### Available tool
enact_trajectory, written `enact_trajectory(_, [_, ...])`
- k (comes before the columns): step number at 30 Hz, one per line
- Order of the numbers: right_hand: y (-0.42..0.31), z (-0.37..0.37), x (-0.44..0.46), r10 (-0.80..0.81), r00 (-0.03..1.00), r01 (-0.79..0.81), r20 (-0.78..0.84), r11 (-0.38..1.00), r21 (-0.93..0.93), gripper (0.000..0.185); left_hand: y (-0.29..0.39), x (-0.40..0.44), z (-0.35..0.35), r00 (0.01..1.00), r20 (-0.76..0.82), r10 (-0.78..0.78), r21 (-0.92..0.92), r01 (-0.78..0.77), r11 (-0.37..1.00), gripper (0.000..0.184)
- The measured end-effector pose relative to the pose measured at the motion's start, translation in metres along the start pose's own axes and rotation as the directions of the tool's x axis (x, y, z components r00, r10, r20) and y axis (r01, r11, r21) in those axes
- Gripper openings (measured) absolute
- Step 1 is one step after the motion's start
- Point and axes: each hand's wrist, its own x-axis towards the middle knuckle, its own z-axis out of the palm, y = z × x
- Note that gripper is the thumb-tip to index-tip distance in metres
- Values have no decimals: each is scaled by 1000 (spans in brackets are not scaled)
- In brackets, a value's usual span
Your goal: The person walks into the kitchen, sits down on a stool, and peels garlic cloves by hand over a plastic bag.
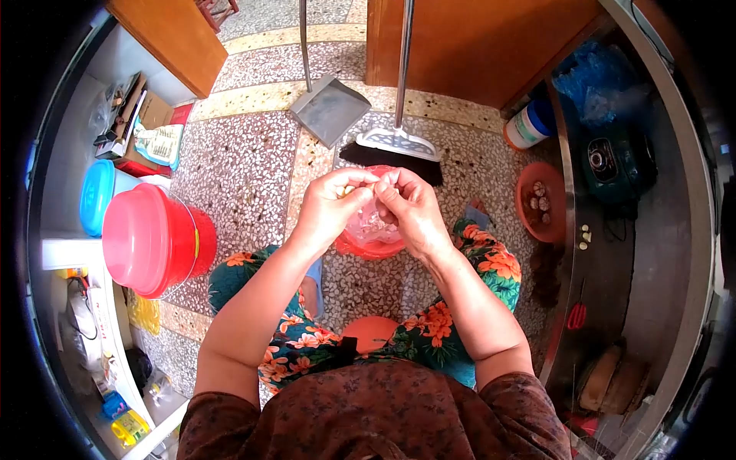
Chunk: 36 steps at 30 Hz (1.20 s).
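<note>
Above the red basin (370,249), left hand (326,211) pinches a pale piece (347,189); right hand (418,217) is closed, its hold unclear. Right of basin, bulbs (540,203) look whole.

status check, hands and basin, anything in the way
Left hand pinching small pale piece; right hand meeting it at fingertips, hold unclear. Both above red basin. Broom head close by far rim.

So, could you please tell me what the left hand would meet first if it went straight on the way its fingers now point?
Most likely the fingertips of the right hand, directly opposite the left hand; right hand. Depth is unclear, so they may already touch.
</note>
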Motion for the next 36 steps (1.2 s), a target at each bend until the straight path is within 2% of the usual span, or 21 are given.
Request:
enact_trajectory(8, [4,1,0,-84,996,83,-3,990,-110,10,4,-1,2,998,-25,54,14,-53,998,13])
enact_trajectory(10, [5,0,0,-99,995,97,-7,985,-145,10,7,-2,3,995,-27,94,118,-90,989,14])
enact_trajectory(15, [2,6,-3,-155,986,135,-65,961,-242,7,1,-1,5,991,-59,118,99,-112,989,17])
enact_trajectory(17, [4,6,-2,-328,942,269,-63,857,-440,5,2,-1,8,988,-76,134,128,-124,984,18])
enact_trajectory(19, [0,8,-4,-337,938,264,-82,847,-462,5,4,-1,10,975,-86,206,225,-182,957,18])
enact_trajectory(24, [0,5,-4,-317,942,215,-113,826,-522,6,4,-3,10,985,-43,167,282,-148,948,18])
enact_trajectory(26, [7,1,-3,-235,965,185,-115,924,-334,6,2,-3,10,985,-36,168,304,-149,941,18])
enact_trajectory(27, [6,1,-3,-236,965,187,-115,924,-333,6,1,-2,10,985,-46,166,277,-147,950,17])
enact_trajectory(29, [3,2,-4,-9,992,7,-127,1000,-19,7,-2,-1,11,985,-54,164,250,-146,957,16])
enact_trajectory(31, [3,1,-4,27,990,-20,-142,999,46,8,-4,1,11,985,-87,149,87,-142,986,13])
enact_trajectory(32, [4,1,-3,65,986,-48,-153,993,111,8,-3,1,11,985,-86,149,87,-142,986,13])
enact_trajectory(34, [6,2,-3,65,986,-49,-151,993,104,9,-2,3,11,991,-121,57,-87,-68,994,13])
enact_trajectory(36, [8,2,-2,65,987,-51,-147,994,97,10,-4,4,10,992,-120,48,-101,-61,993,13])
